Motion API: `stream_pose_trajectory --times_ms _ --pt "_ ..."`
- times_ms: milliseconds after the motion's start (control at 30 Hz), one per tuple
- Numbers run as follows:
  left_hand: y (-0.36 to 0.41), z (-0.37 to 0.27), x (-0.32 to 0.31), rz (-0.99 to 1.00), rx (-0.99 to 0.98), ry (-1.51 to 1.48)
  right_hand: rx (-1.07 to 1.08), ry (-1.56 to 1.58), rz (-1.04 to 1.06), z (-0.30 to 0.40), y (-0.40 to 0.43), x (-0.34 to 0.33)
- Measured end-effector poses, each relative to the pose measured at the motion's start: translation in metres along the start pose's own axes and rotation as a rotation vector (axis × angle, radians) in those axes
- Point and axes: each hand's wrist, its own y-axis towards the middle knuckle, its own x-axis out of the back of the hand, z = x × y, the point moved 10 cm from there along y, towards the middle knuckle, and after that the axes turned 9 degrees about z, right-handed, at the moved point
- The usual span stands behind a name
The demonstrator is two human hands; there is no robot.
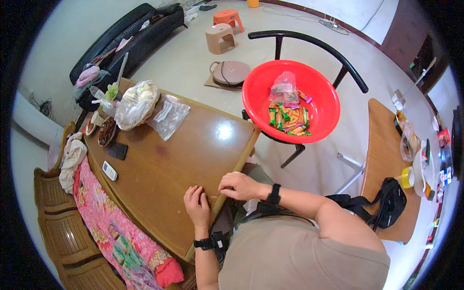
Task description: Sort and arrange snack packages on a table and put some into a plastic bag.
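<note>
My left hand (197, 206) rests on the brown wooden table (181, 163) near its edge, palm down, fingers loosely bent. Just to its right, my right hand (239, 186) lies over the table's edge with curled fingers and a gap beside the thumb. Neither hand shows anything held; the right palm is hidden. Beyond the right hand, a red plastic basin (326, 105) sits on a black-framed chair (308, 38). Inside it lie several wrapped snacks (279, 119) in green and purple wrappers and a clear plastic bag (284, 87).
The table bears a plastic-covered basket (136, 105), a clear zip bag (168, 117), a bowl of dark food (107, 132), a black flat square (118, 151) and a white remote control (110, 170). A wooden bench (65, 232) stands left. A smaller table (380, 145) holds a black strapped bag (391, 203).
</note>
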Motion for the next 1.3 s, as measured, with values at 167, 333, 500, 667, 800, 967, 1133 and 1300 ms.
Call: stream_pose_trajectory --times_ms 167,333,500,667,800,967,1133,1300 --pt "-0.001 -0.003 -0.003 -0.001 -0.012 0.009 -0.17 -0.038 0.036 -0.004 -0.025 0.067" --pt "-0.002 -0.007 -0.002 -0.003 -0.02 0.014 -0.35 -0.194 0.086 0.004 -0.047 0.161" --pt "-0.001 -0.008 -0.001 0.002 -0.031 0.042 -0.613 -0.42 0.007 -0.056 -0.074 0.283" --pt "0.001 -0.012 -0.002 0.013 -0.028 0.053 -0.9 -0.662 0.338 -0.145 -0.098 0.323" --pt "0.0 -0.009 0.001 0.004 -0.015 0.071 -1.204 -0.424 0.694 -0.206 -0.131 0.295" --pt "0.001 -0.006 0.001 -0.004 -0.019 0.046 -1.18 -0.206 0.809 -0.238 -0.145 0.272" --pt "0.004 -0.009 -0.002 -0.006 -0.023 0.028 -1.364 -0.165 0.652 -0.311 -0.193 0.295" --pt "0.0 -0.01 0.004 -0.03 -0.003 0.012 -1.065 -0.486 0.445 -0.188 -0.113 0.322"
